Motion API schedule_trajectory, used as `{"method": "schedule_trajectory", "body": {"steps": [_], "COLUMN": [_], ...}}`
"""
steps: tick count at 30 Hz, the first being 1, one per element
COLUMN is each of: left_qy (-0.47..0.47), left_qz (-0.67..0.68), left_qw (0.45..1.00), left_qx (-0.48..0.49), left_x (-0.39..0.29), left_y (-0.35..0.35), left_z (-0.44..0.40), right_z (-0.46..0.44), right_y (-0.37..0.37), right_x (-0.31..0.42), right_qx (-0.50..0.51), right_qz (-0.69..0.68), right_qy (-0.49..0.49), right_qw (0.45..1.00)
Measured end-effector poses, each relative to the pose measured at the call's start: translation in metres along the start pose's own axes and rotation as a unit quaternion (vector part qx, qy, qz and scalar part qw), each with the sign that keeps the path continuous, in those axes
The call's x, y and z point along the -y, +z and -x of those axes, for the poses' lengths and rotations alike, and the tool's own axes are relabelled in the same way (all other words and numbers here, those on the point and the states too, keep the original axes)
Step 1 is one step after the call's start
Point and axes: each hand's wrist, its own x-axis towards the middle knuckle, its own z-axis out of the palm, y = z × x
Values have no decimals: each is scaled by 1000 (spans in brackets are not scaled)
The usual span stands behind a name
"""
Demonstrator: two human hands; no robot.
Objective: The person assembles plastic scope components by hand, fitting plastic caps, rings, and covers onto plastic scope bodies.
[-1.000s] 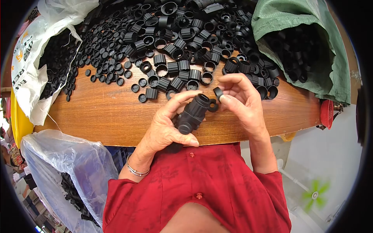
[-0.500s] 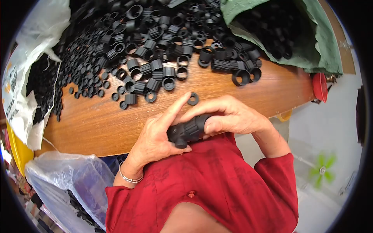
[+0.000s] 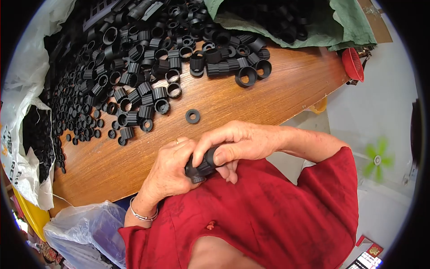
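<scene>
Just above the red shirt, both hands hold a black plastic tube-shaped part (image 3: 205, 168) with a small ridged knob on its side. My left hand (image 3: 169, 172), with a bracelet at the wrist, is wrapped round its left end. My right hand (image 3: 237, 142) grips the right end between thumb and fingers, its index finger lying over the top. The fingers cover much of the part. A loose flat black ring (image 3: 192, 116) lies on the wooden table (image 3: 251, 103), beyond the hands and touching neither.
Many black ribbed sleeves, rings and small caps (image 3: 143, 94) are heaped across the table. A green sack (image 3: 345, 27) of black parts stands at the back right, a white sack (image 3: 27, 80) at the left. A clear plastic bag (image 3: 85, 224) hangs at the near left. A red basket (image 3: 353, 64) sits by the right edge.
The view has shifted, so the table's things appear further left. My left hand's raised index finger has curled in, and both hands have closed further round the black part.
</scene>
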Motion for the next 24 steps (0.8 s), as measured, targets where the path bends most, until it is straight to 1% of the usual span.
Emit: {"method": "schedule_trajectory", "body": {"steps": [4,6,11,12,15,17,19,20,21,22,23,24], "left_qy": [5,6,-13,-15,-14,-11,-72,-102,-103,-130,-154,-173], "left_qz": [11,19,-1,2,7,3,90,136,191,310,425,533], "left_qw": [1000,1000,1000,1000,1000,999,992,983,974,939,888,824], "left_qx": [-8,-11,29,16,-16,-35,-53,-64,-70,-78,-83,-86], "left_x": [-4,-3,-7,-7,-6,-6,-6,-5,1,3,4,8], "left_y": [1,2,0,1,3,1,-1,-1,-1,-2,-4,-4], "left_z": [-4,-5,-8,-7,-7,-6,-4,-3,-2,-1,0,1], "right_z": [0,-1,4,4,-1,-10,-22,-26,-28,-31,-35,-37], "right_y": [-4,-5,-6,-5,-10,-17,-18,-16,-13,-10,-11,-10], "right_x": [-4,-6,-11,-11,-14,-29,-36,-32,-27,-24,-29,-27], "right_qx": [9,-5,-36,-43,-30,-1,14,-14,-43,-72,-107,-166], "right_qz": [-19,-9,-19,-25,-39,-122,-182,-175,-169,-163,-174,-95], "right_qy": [-6,0,20,24,3,-55,-105,-119,-133,-146,-176,-170], "right_qw": [1000,1000,999,998,999,991,978,977,976,973,963,967]}}
